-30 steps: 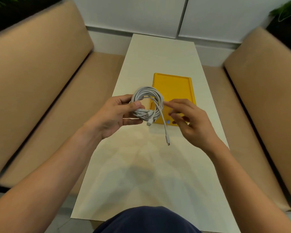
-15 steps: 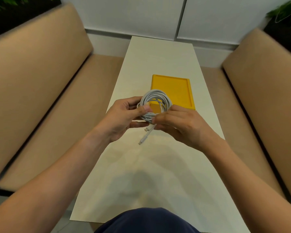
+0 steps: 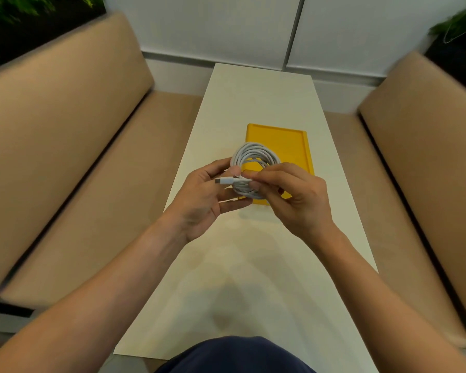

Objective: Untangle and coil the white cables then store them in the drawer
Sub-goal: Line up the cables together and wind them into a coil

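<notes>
Above the tabletop (image 3: pixel 253 265), a person holds a coiled white cable (image 3: pixel 254 153) just over the near end of a yellow tray (image 3: pixel 288 141). The left hand (image 3: pixel 205 203) grips the coil's lower side, thumb pressed on it. The right hand (image 3: pixel 301 203) pinches the loose end beside its connector (image 3: pixel 223 181), fingers (image 3: pixel 269 175) curled together.

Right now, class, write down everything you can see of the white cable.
The white cable is thin, plastic-looking and wound into a round coil of many loops. It is held above the yellow tray. The left hand grips the coil; the right hand pinches its loose end, whose connector lies across the loops.
</notes>
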`<state>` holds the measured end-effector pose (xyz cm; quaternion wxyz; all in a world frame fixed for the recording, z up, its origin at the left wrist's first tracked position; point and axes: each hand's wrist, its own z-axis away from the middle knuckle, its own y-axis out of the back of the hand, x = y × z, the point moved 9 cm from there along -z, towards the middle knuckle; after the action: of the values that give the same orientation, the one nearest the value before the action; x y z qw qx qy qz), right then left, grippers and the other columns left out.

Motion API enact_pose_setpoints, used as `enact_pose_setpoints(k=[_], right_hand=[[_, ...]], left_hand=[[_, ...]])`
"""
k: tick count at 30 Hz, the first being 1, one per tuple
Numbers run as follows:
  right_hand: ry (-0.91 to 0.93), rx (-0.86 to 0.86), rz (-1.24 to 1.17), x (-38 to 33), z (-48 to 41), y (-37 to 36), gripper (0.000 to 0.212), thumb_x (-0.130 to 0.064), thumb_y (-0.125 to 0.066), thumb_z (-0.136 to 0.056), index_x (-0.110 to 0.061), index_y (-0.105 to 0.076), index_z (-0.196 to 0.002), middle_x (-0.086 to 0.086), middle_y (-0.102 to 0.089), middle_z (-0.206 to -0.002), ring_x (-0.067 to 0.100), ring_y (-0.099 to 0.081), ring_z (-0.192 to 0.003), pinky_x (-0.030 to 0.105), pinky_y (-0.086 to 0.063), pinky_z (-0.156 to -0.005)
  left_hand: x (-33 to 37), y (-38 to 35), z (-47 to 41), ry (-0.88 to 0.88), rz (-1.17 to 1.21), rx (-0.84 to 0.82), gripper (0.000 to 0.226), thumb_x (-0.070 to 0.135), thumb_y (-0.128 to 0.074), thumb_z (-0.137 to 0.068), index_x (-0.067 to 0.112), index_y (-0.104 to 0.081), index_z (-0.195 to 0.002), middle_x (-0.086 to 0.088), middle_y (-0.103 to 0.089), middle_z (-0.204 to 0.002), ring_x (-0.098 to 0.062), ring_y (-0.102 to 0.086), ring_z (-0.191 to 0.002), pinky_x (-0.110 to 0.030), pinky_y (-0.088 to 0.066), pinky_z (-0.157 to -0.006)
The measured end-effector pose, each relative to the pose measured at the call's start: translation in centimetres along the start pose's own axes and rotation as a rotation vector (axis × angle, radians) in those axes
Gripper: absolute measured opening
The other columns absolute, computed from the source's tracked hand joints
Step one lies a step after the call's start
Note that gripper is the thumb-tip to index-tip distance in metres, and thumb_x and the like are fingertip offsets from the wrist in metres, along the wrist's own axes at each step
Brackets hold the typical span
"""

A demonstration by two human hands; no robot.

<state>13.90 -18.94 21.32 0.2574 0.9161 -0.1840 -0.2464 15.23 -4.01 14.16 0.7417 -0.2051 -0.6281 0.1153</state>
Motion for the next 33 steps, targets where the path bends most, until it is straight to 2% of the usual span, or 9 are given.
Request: enact_pose_setpoints(k=[5,10,17,22,26,29,33], right_hand=[[0.035,-0.004,0.115,-0.6,-0.3,-0.4,0.015,-0.016,-0.076,-0.096,-0.011,-0.080,-0.109,-0.001,-0.078,-0.098,0.027,-0.065,-0.079,0.043,-0.049,-0.066],[0.132,-0.080,0.219,-1.0,-0.5,-1.2,0.022,-0.026,-0.069,-0.100,-0.013,-0.079,-0.114,0.000,-0.077,-0.110,0.028,-0.060,-0.081,0.040,-0.049,-0.065],[0.054,0.020,0.259,-1.6,-0.2,-1.0,0.016,-0.020,-0.072,-0.099,-0.011,-0.079,-0.110,0.006,-0.075,-0.106,0.032,-0.063,-0.084,0.043,-0.051,-0.064],[0.087,-0.112,0.318,-1.6,-0.2,-1.7,0.025,-0.024,-0.063,-0.103,-0.016,-0.075,-0.123,0.005,-0.073,-0.107,0.029,-0.062,-0.086,0.040,-0.052,-0.056],[0.113,-0.104,0.353,-1.8,-0.6,-1.0,0.023,-0.017,-0.061,-0.103,-0.013,-0.075,-0.121,0.005,-0.073,-0.108,0.029,-0.062,-0.086,0.039,-0.051,-0.055],[0.081,-0.075,0.371,-1.9,-0.9,-0.7,0.019,-0.012,-0.063,-0.100,-0.008,-0.075,-0.115,0.011,-0.071,-0.104,0.033,-0.064,-0.084,0.040,-0.052,-0.055],[0.000,-0.151,0.382,-1.3,-1.0,-1.7,0.021,-0.015,-0.059,-0.100,-0.006,-0.073,-0.112,0.014,-0.066,-0.111,0.033,-0.064,-0.087,0.043,-0.055,-0.053]], left_hand=[[-0.5,-0.3,0.0,-0.016,0.116,0.024,0.016,0.018,-0.052,-0.105,0.011,-0.066,-0.108,-0.008,-0.072,-0.098,-0.030,-0.072,-0.088,-0.047,-0.062,-0.087],[0.0,0.1,0.3,-0.069,0.112,0.045,0.016,0.016,-0.052,-0.105,0.012,-0.066,-0.112,-0.010,-0.071,-0.101,-0.025,-0.071,-0.085,-0.041,-0.061,-0.083],[0.1,0.2,0.6,-0.117,0.165,0.078,0.024,0.021,-0.058,-0.098,0.012,-0.065,-0.119,-0.009,-0.072,-0.100,-0.026,-0.071,-0.086,-0.046,-0.061,-0.088],[0.1,0.7,0.6,-0.113,0.051,0.091,0.026,0.015,-0.053,-0.105,0.009,-0.064,-0.127,-0.013,-0.073,-0.106,-0.031,-0.073,-0.096,-0.048,-0.060,-0.089],[0.6,0.6,0.4,-0.137,0.003,0.090,0.025,0.014,-0.052,-0.105,0.007,-0.063,-0.127,-0.012,-0.073,-0.105,-0.032,-0.073,-0.098,-0.050,-0.059,-0.092],[0.8,0.6,0.3,-0.173,-0.024,0.098,0.030,0.013,-0.053,-0.105,0.005,-0.060,-0.132,-0.018,-0.070,-0.113,-0.036,-0.071,-0.104,-0.052,-0.059,-0.094],[0.7,0.8,0.3,-0.204,-0.062,0.113,0.030,0.011,-0.054,-0.104,0.008,-0.062,-0.133,-0.020,-0.070,-0.116,-0.035,-0.071,-0.107,-0.052,-0.058,-0.095]])
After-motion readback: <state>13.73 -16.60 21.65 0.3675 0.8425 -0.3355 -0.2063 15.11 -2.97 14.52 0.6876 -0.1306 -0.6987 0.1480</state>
